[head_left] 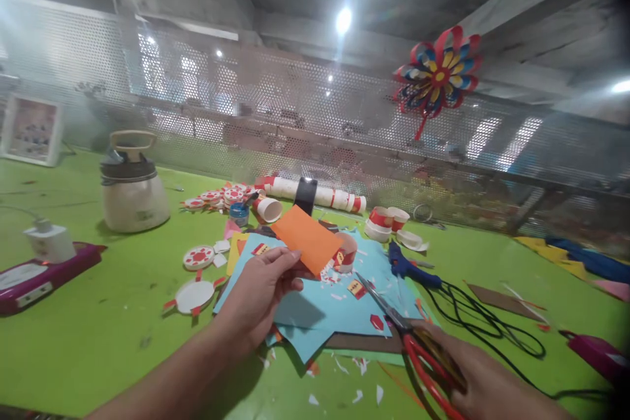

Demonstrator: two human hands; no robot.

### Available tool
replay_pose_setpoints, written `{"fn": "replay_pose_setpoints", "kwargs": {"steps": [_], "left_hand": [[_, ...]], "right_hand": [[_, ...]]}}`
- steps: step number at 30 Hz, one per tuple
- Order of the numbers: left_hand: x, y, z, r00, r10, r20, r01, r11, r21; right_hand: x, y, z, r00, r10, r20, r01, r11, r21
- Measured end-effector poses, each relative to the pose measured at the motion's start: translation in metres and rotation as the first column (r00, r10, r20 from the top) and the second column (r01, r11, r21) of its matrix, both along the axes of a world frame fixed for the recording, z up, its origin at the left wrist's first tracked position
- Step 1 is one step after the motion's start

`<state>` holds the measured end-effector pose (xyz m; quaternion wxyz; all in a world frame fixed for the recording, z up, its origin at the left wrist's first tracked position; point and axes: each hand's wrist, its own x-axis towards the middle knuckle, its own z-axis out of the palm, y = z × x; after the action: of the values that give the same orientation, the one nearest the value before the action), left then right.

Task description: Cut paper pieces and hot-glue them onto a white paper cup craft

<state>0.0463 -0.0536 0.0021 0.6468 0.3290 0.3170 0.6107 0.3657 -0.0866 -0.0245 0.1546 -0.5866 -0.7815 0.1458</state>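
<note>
Between its thumb and fingers, my left hand (266, 282) pinches an orange sheet of paper (306, 237), raised above light blue sheets (315, 302) on the table. My right hand (472, 361) is closed on red-handled scissors (411, 335); their metal blades point up and left over the blue sheets, apart from the orange paper. Just behind the orange paper's right edge stands a red and white paper cup (346, 252). Small red and yellow cut pieces and white scraps lie on the blue sheets.
A blue glue gun (411, 268) with a black cord lies right of the sheets. Behind are a row of stacked cups (327, 197) and loose cups (381, 222). At left are a beige kettle (134, 193), a purple power strip (54, 275) and round paper discs (195, 296).
</note>
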Motion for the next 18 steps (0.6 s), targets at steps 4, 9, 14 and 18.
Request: {"fn": "replay_pose_setpoints", "kwargs": {"steps": [4,9,14,18], "left_hand": [[-0.001,0.000,0.002,0.999,0.028,0.029,-0.027,0.999,-0.033],[-0.004,0.003,0.001,0.995,0.096,-0.016,-0.097,0.994,-0.059],[-0.007,0.005,0.005,0.990,0.134,0.039,-0.131,0.990,-0.054],[-0.010,0.002,0.014,0.980,0.171,0.100,-0.170,0.985,-0.012]], "right_hand": [[0.003,0.008,0.018,0.993,-0.112,-0.044,0.097,0.961,-0.260],[0.043,0.004,0.020,0.981,-0.088,-0.170,0.061,0.985,-0.163],[0.039,-0.021,0.018,0.911,-0.062,-0.408,0.000,0.989,-0.150],[-0.017,-0.024,0.022,0.844,0.031,-0.536,-0.154,0.970,-0.187]]}}
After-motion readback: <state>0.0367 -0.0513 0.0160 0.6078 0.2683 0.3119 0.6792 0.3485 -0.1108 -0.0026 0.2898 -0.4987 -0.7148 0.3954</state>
